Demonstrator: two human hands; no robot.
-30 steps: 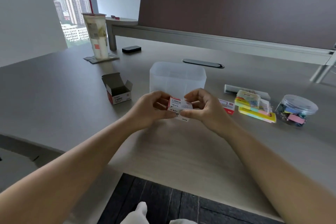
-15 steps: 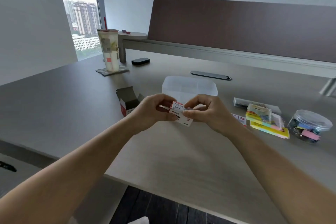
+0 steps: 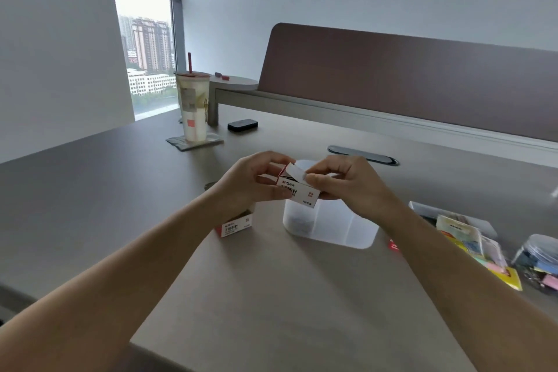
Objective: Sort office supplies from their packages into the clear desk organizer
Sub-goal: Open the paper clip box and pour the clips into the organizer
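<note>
Gripping a small white box (image 3: 297,194) at frame centre: left hand (image 3: 246,187) and right hand (image 3: 347,186), its flap raised. Box partly hides clear organizer (image 3: 332,228); contents unreadable.

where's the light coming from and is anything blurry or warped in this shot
Head view: daylight enters from the window at upper left; soft shadows only. Wide-angle bending curves the desk edges. The sticky notes and round tub at the right edge look smeared; the small box's print is barely legible.

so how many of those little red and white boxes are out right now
3 in view: one box held in both hands over the organizer, an open one on the desk left of it, and a red corner showing behind the right forearm.
</note>
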